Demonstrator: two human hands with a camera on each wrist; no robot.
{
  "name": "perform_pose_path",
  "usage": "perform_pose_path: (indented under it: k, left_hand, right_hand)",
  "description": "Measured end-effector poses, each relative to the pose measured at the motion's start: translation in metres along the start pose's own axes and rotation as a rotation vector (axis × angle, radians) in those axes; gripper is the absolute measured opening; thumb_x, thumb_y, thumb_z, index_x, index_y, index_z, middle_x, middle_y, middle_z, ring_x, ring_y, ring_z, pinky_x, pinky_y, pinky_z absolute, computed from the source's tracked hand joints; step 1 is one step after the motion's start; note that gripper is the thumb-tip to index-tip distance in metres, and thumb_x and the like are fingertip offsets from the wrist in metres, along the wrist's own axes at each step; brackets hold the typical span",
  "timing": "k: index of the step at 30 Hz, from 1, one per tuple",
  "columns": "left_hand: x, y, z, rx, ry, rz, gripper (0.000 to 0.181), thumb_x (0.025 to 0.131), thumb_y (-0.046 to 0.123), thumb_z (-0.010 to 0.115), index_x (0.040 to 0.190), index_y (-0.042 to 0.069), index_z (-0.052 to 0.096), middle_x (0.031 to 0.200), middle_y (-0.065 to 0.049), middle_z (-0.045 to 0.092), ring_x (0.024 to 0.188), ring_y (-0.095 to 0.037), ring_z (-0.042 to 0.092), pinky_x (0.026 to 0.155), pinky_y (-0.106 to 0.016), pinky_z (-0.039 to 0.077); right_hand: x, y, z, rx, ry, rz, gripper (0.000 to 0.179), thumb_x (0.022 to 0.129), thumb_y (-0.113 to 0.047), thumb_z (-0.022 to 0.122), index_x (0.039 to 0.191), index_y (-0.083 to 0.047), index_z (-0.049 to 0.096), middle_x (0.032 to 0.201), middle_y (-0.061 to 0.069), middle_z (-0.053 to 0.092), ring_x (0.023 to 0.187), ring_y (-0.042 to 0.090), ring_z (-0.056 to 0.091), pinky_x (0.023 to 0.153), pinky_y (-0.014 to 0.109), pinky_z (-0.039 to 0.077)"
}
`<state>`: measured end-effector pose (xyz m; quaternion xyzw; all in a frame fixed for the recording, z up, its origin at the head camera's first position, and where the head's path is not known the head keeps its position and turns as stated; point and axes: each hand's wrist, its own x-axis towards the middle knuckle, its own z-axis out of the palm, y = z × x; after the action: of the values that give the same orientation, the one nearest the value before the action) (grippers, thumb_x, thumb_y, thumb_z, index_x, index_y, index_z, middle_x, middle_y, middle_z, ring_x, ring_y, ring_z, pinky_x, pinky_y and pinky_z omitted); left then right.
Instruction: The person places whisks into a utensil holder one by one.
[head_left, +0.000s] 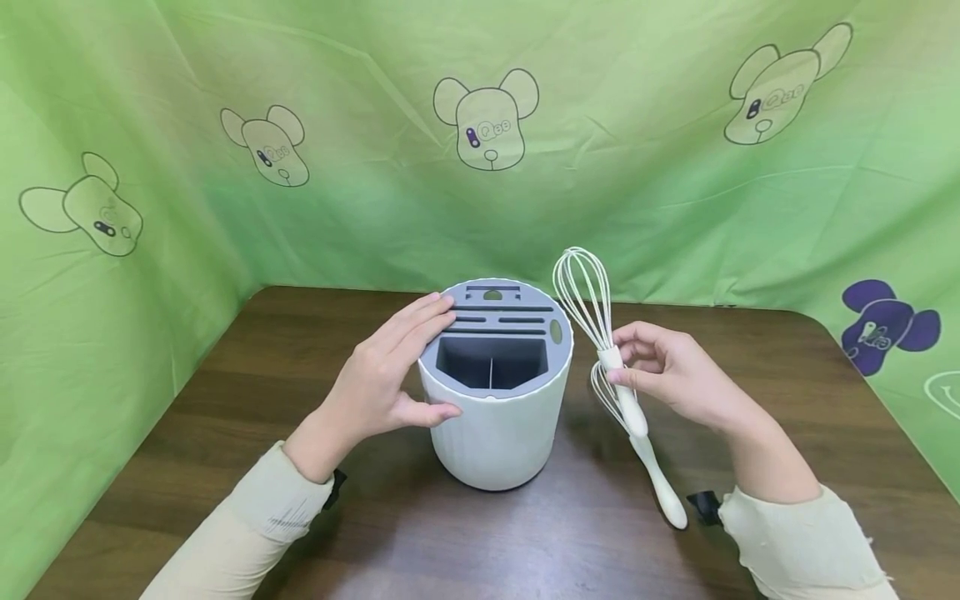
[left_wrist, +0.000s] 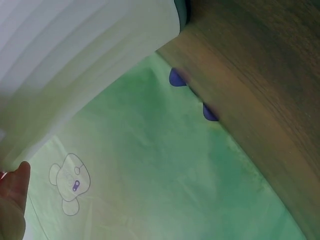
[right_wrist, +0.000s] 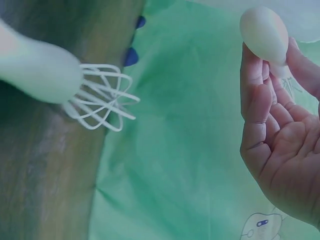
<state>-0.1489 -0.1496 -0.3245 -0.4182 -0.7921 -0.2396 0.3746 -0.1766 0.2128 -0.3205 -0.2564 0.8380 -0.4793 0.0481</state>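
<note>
A white utensil holder (head_left: 495,442) with a grey slotted, divided top stands upright in the middle of the table. My left hand (head_left: 390,367) rests on its left side, fingers nearly straight over the rim and thumb stretched along the front wall. To the right of the holder, my right hand (head_left: 667,367) pinches a white whisk (head_left: 611,358) at the top of its handle, with the wires pointing up. A second white whisk (head_left: 660,487) lies on the table beneath it; its wire head (right_wrist: 107,97) shows in the right wrist view.
The dark wooden table (head_left: 225,417) reaches back to a green cloth backdrop (head_left: 360,225) printed with cartoon heads. A small black piece (head_left: 703,507) shows beside the right cuff.
</note>
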Motion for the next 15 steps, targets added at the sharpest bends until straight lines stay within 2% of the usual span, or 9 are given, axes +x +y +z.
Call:
perform_pose_path:
  k: [3,6,10,15]
  left_hand:
    - [0.001,0.000,-0.003,0.007,-0.032,-0.006,0.086,0.086,0.069,0.058,0.133,-0.003,0.058,0.141,-0.018,0.057,0.136,-0.032,0.051,0.113,-0.037,0.043]
    - [0.003,0.000,-0.009,0.035,-0.099,-0.005,0.087,0.086,0.069,0.058,0.136,-0.002,0.055,0.144,-0.017,0.055,0.139,-0.030,0.049,0.114,-0.037,0.042]
    - [0.009,0.000,-0.020,0.073,-0.228,0.004,0.088,0.087,0.068,0.059,0.142,0.000,0.051,0.150,-0.015,0.050,0.143,-0.028,0.044,0.115,-0.040,0.041]
    - [0.019,-0.002,-0.031,0.049,-0.401,-0.049,0.093,0.089,0.075,0.046,0.152,0.007,0.039,0.158,-0.009,0.040,0.149,-0.023,0.034,0.117,-0.045,0.038]
  right_hand:
    - [0.000,-0.004,0.000,0.002,0.023,-0.001,0.030,0.089,-0.005,0.072,0.115,0.005,0.059,0.090,0.002,0.068,0.079,0.003,0.069,0.068,0.020,0.057]
    - [0.000,-0.010,-0.001,0.005,0.048,-0.005,0.031,0.089,-0.003,0.072,0.116,0.004,0.059,0.089,-0.003,0.067,0.078,0.003,0.068,0.068,0.020,0.056]
    - [-0.001,-0.018,-0.002,0.018,0.074,-0.024,0.031,0.088,0.000,0.071,0.116,0.003,0.058,0.087,-0.009,0.066,0.076,0.004,0.068,0.068,0.019,0.056]
    - [-0.001,-0.027,-0.003,0.037,0.082,-0.053,0.031,0.088,0.002,0.071,0.116,0.001,0.058,0.087,-0.009,0.068,0.077,0.005,0.069,0.069,0.021,0.058]
